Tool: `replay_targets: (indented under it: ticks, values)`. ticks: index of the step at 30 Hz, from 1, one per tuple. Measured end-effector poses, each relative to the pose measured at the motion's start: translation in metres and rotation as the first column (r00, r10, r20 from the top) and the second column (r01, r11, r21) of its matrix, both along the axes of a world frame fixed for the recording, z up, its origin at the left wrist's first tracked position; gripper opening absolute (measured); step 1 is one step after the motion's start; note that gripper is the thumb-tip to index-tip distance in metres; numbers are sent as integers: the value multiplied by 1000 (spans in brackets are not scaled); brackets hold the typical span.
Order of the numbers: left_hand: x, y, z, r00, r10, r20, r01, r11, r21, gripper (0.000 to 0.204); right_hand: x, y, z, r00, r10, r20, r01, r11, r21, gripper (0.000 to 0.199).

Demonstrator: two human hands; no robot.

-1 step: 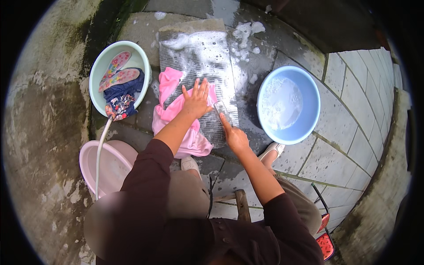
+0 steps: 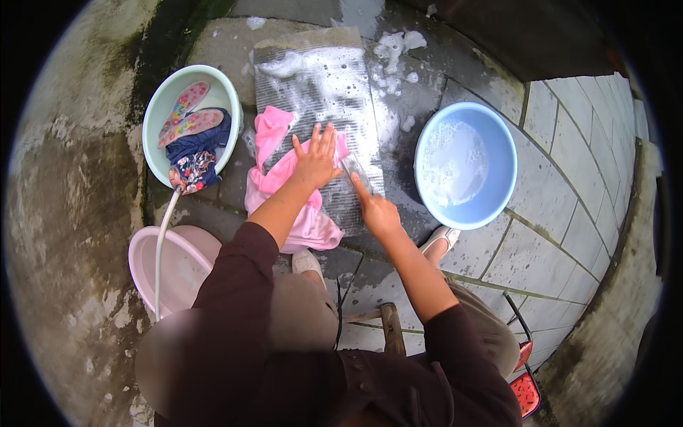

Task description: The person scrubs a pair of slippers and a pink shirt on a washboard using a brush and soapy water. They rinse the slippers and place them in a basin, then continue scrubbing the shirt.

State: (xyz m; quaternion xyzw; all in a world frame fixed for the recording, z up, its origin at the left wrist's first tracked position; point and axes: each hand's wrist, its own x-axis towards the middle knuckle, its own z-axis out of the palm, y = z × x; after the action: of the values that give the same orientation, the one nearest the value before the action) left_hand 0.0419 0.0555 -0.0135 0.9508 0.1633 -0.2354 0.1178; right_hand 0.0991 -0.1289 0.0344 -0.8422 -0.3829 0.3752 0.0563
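Spread over a wet, ribbed washboard-like slab [image 2: 306,85] is a pink garment [image 2: 284,174], bunched along its left side and hanging past the slab's near edge. My left hand [image 2: 315,160] lies flat on the cloth with its fingers stretched apart, pressing it against the ribs. In my right hand [image 2: 378,210] is a greyish, see-through scrub brush [image 2: 355,171], the forefinger laid along its back. The brush head meets the right edge of the cloth, beside my left thumb; its bristles are hidden underneath. White suds cover the slab's far part.
A blue basin [image 2: 466,167] of sudsy water stands right. At left, a pale green basin [image 2: 235,107] holds floral insoles and dark cloth; a white hose [image 2: 162,249] runs from it across a pink basin [image 2: 147,267]. A wooden stool leg [image 2: 391,327] shows below.
My right hand and the brush have shifted slightly up and left along the cloth's edge. My left hand stays on the garment, almost unmoved.
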Motion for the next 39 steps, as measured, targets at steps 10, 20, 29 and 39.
replay_targets:
  ticks: [10,20,29,39]
  values:
    - [-4,4,-3,999,52,4,-52,998,-37,105,-8,-15,13,999,10,-53,-14,997,-74,67]
    - [6,5,5,992,44,-120,-56,994,-92,113,-7,-15,5,1000,27,-17,-28,998,-62,71]
    - [3,4,-2,997,49,-62,-52,998,-34,117,-6,7,-10,1000,-20,12,19,1000,6,62]
    - [-2,7,8,998,62,-11,-63,984,-165,123,75,101,-24,984,-172,50,168,983,76,50]
